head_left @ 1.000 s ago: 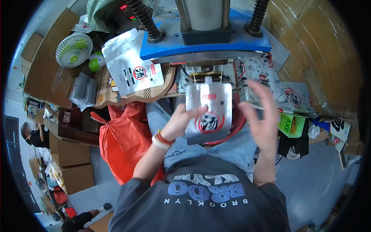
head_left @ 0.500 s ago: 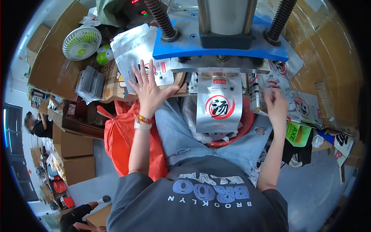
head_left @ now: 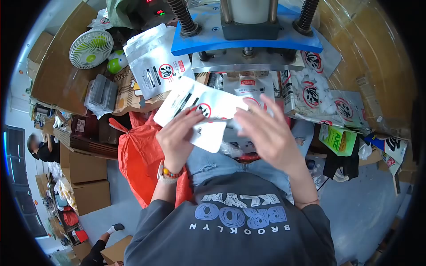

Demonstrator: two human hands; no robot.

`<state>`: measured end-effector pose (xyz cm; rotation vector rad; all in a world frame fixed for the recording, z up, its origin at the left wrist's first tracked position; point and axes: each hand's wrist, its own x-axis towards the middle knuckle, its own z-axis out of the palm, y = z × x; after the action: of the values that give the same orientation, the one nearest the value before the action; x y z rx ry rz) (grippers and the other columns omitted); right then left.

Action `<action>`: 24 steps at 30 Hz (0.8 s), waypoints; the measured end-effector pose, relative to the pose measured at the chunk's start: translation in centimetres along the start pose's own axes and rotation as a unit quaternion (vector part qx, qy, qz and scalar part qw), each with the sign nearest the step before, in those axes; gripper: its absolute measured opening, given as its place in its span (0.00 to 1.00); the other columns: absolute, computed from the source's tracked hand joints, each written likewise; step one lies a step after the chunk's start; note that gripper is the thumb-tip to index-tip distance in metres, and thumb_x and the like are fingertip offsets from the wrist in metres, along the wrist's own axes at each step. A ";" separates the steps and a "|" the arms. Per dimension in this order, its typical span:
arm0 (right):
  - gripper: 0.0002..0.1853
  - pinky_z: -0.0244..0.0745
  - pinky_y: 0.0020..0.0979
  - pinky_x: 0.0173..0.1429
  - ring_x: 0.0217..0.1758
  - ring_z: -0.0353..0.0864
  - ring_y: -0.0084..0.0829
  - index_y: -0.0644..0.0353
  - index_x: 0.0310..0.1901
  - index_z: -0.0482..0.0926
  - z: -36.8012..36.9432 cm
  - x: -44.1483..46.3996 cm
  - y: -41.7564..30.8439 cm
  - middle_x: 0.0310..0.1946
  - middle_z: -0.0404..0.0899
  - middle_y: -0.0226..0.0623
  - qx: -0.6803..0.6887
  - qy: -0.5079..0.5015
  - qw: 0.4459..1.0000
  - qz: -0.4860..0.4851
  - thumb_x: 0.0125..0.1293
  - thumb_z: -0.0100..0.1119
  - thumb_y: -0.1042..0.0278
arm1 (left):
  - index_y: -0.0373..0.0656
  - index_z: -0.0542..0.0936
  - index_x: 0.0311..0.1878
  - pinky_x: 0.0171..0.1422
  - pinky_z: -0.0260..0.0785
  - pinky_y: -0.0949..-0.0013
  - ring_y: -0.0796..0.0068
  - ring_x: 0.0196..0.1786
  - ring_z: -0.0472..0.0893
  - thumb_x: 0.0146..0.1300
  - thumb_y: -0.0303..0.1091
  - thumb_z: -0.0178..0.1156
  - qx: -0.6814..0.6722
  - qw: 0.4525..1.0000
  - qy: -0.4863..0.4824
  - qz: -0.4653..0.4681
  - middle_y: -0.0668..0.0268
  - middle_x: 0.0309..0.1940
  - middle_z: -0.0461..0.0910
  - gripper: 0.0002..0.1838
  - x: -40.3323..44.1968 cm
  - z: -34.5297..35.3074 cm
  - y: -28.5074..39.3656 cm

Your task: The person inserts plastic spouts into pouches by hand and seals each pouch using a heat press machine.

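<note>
A silver-white pouch [head_left: 177, 98] with a red ring print is held tilted above my lap, its lower part bent or overlapped by another pouch; which one I cannot tell. My left hand [head_left: 175, 135] grips its lower left side, fingers over the front. My right hand [head_left: 270, 137], blurred, has its fingers stretched out at the pouch's right end; whether it touches is unclear. Behind, a second printed pouch [head_left: 248, 88] lies under the press [head_left: 246, 44] with its blue plate. A stack of pouches [head_left: 148, 57] lies at the back left.
On the right are a tray of crumpled printed film [head_left: 310, 95] and a green bag [head_left: 338, 139]. A small fan [head_left: 91, 48], clear plastic boxes [head_left: 102, 95] and a red plastic bag [head_left: 137, 155] are on the left. Cardboard walls [head_left: 377, 57] enclose the bench.
My left hand has come down from the pouch stack, now with a pouch in it. My right hand has moved left from the film tray to the pouch's end.
</note>
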<state>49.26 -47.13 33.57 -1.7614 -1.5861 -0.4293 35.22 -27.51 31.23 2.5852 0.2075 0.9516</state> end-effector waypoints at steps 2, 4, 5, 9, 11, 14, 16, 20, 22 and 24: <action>0.20 0.69 0.49 0.66 0.58 0.81 0.43 0.65 0.49 0.81 -2.1 0.6 -1.9 0.49 0.83 0.41 0.061 0.011 0.998 -0.018 0.51 0.69 0.75 | 0.41 0.86 0.43 0.51 0.80 0.67 0.63 0.48 0.86 0.47 0.17 0.64 -0.034 0.998 -0.031 0.039 0.61 0.41 0.87 0.17 0.6 -2.0 2.4; 0.21 0.68 0.50 0.66 0.58 0.81 0.44 0.64 0.49 0.81 -4.7 0.7 -3.1 0.48 0.84 0.40 0.061 -0.005 0.998 -0.017 0.50 0.70 0.72 | 0.42 0.86 0.45 0.47 0.81 0.67 0.64 0.45 0.87 0.48 0.21 0.65 -0.103 0.987 -0.100 0.067 0.62 0.40 0.87 0.17 1.3 -4.0 4.0; 0.22 0.68 0.50 0.66 0.57 0.82 0.43 0.64 0.49 0.81 -5.4 0.9 -3.3 0.48 0.84 0.40 0.082 -0.020 0.996 -0.001 0.50 0.70 0.71 | 0.42 0.86 0.45 0.46 0.81 0.67 0.65 0.44 0.87 0.48 0.22 0.65 -0.135 0.980 -0.132 0.064 0.63 0.40 0.87 0.17 1.4 -4.3 4.4; 0.35 0.58 0.51 0.73 0.65 0.73 0.47 0.67 0.65 0.68 -2.9 0.0 -0.4 0.59 0.76 0.47 0.070 -0.052 0.989 0.121 0.57 0.67 0.62 | 0.40 0.86 0.45 0.35 0.73 0.74 0.79 0.31 0.83 0.58 0.29 0.68 -0.278 0.917 -0.252 -0.139 0.62 0.35 0.87 0.11 0.2 2.6 0.8; 0.35 0.56 0.47 0.74 0.67 0.70 0.48 0.66 0.69 0.62 -2.5 -1.3 1.5 0.64 0.71 0.49 0.022 -0.014 0.981 0.191 0.63 0.64 0.65 | 0.34 0.86 0.44 0.39 0.73 0.75 0.84 0.34 0.80 0.63 0.34 0.67 -0.382 0.820 -0.264 -0.335 0.65 0.33 0.86 0.13 0.7 5.8 1.8; 0.26 0.64 0.38 0.68 0.65 0.72 0.41 0.65 0.67 0.67 -6.0 -2.5 3.0 0.63 0.73 0.49 0.002 0.039 0.952 0.304 0.69 0.57 0.69 | 0.30 0.82 0.48 0.45 0.76 0.73 0.78 0.40 0.83 0.64 0.30 0.65 -0.512 0.723 -0.207 -0.416 0.62 0.38 0.86 0.14 1.9 9.1 0.4; 0.19 0.68 0.37 0.66 0.64 0.74 0.41 0.63 0.62 0.73 -7.4 -3.2 5.0 0.63 0.72 0.48 -0.007 0.050 0.917 0.397 0.70 0.54 0.69 | 0.30 0.80 0.51 0.47 0.79 0.69 0.73 0.42 0.85 0.64 0.27 0.64 -0.587 0.678 -0.193 -0.398 0.60 0.43 0.85 0.14 4.5 9.4 0.1; 0.16 0.71 0.37 0.62 0.60 0.76 0.46 0.62 0.56 0.77 -1.3 -6.5 13.7 0.63 0.70 0.45 -0.240 0.001 0.926 0.292 0.67 0.55 0.73 | 0.32 0.81 0.51 0.46 0.79 0.69 0.73 0.41 0.85 0.64 0.25 0.63 -0.603 0.636 -0.180 -0.447 0.59 0.43 0.85 0.13 5.1 10.5 -0.1; 0.15 0.72 0.40 0.59 0.58 0.75 0.51 0.62 0.53 0.77 0.3 -6.3 14.8 0.59 0.70 0.44 -0.155 -0.063 0.927 0.335 0.64 0.56 0.77 | 0.31 0.80 0.51 0.49 0.78 0.70 0.73 0.44 0.84 0.63 0.29 0.66 -0.581 0.662 -0.188 -0.434 0.59 0.43 0.85 0.15 5.0 10.3 -0.8; 0.15 0.71 0.40 0.56 0.56 0.75 0.50 0.63 0.51 0.76 0.3 -5.9 13.6 0.55 0.71 0.44 -0.104 -0.085 0.910 0.392 0.62 0.56 0.79 | 0.31 0.79 0.53 0.54 0.75 0.68 0.71 0.49 0.83 0.59 0.39 0.71 -0.414 0.798 -0.195 -0.392 0.58 0.46 0.84 0.24 5.0 8.9 -3.9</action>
<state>61.10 -51.04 25.58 -2.4640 -0.8226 -0.0464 44.79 -25.21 26.45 1.5554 0.5438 0.1055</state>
